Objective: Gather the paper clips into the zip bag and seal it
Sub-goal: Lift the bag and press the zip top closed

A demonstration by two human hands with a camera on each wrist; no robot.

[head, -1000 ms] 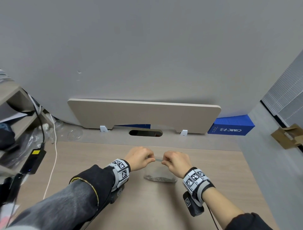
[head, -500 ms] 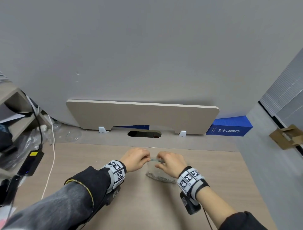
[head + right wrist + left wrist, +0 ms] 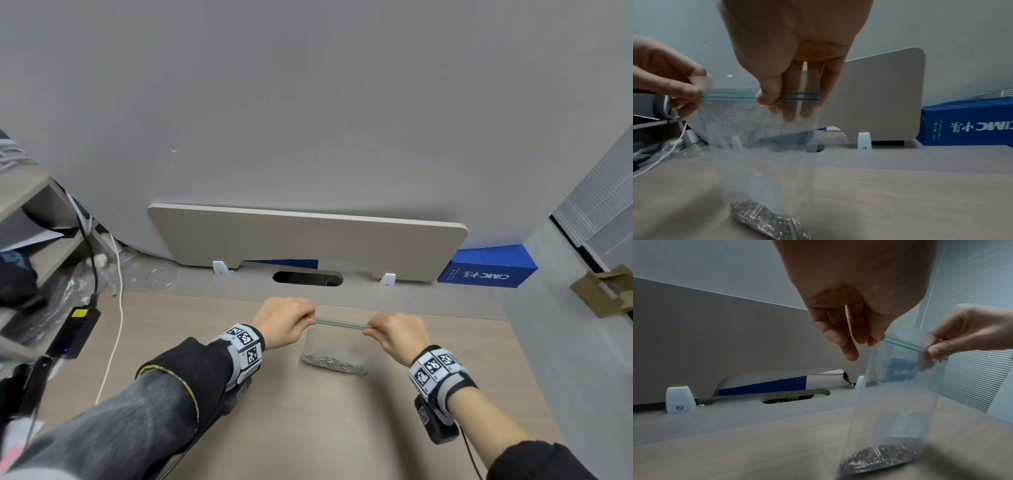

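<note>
A clear zip bag (image 3: 334,344) stands upright on the wooden desk (image 3: 342,428), held up by its top. A heap of silver paper clips (image 3: 334,365) lies inside at its bottom. My left hand (image 3: 310,320) pinches the left end of the green zip strip (image 3: 339,325), and my right hand (image 3: 370,330) pinches the right end. In the right wrist view my thumb (image 3: 764,99) presses the front of the zip strip (image 3: 729,95), with the fingers behind the bag (image 3: 766,162). The left wrist view shows the bag (image 3: 896,402) and the clips (image 3: 877,457).
A beige divider panel (image 3: 308,240) stands at the desk's back, with a cable hole (image 3: 307,278) before it. A blue box (image 3: 486,270) sits at back right. A black power adapter (image 3: 73,330) and white cable (image 3: 114,335) lie at left.
My hands were close together on the bag's top and have now slid apart along the zip strip, the right hand going farthest to the right.
</note>
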